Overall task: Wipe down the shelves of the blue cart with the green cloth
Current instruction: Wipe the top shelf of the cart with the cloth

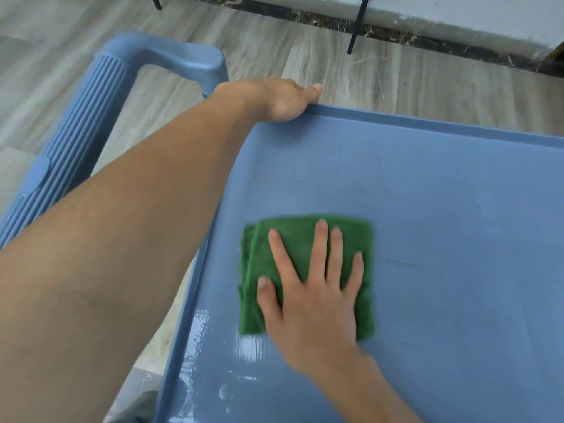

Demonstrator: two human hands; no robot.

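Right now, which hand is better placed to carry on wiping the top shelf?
The right hand. It lies flat, fingers spread, on the folded green cloth on the blue cart's top shelf. The left hand grips the shelf's far rim, away from the cloth, seemingly steadying the cart.

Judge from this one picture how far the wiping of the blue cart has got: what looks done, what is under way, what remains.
Done: wet streaks shine near the top shelf's near-left corner. Under way: the right hand presses the folded green cloth flat on that shelf, while the left hand steadies the far rim. Left: the far part still shows dark scuffs; lower shelves are out of view.
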